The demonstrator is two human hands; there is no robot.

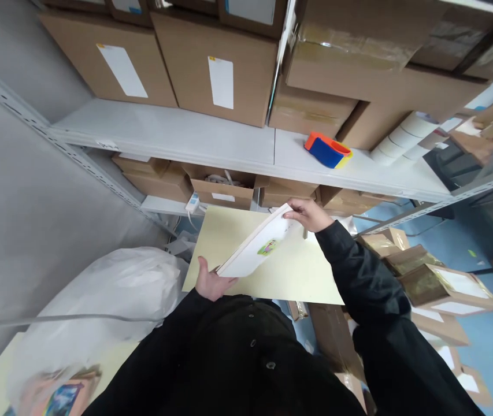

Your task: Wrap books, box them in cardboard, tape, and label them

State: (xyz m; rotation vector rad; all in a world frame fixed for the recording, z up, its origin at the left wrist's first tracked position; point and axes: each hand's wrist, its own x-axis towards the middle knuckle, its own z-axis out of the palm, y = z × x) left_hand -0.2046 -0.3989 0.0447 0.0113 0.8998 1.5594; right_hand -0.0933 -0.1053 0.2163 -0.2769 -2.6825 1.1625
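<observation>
I hold a flat white board with a small green and purple sticker on its face, tilted on edge above a pale yellow tabletop. My left hand grips its near lower end, thumb up beside the edge. My right hand pinches its far upper corner with curled fingers. Both arms wear black sleeves.
A grey metal shelf carries brown cardboard boxes, a blue and orange tape dispenser and a stack of white rolls. A white plastic bag bulges at the left. Framed boards in wrap lie on the blue floor at right.
</observation>
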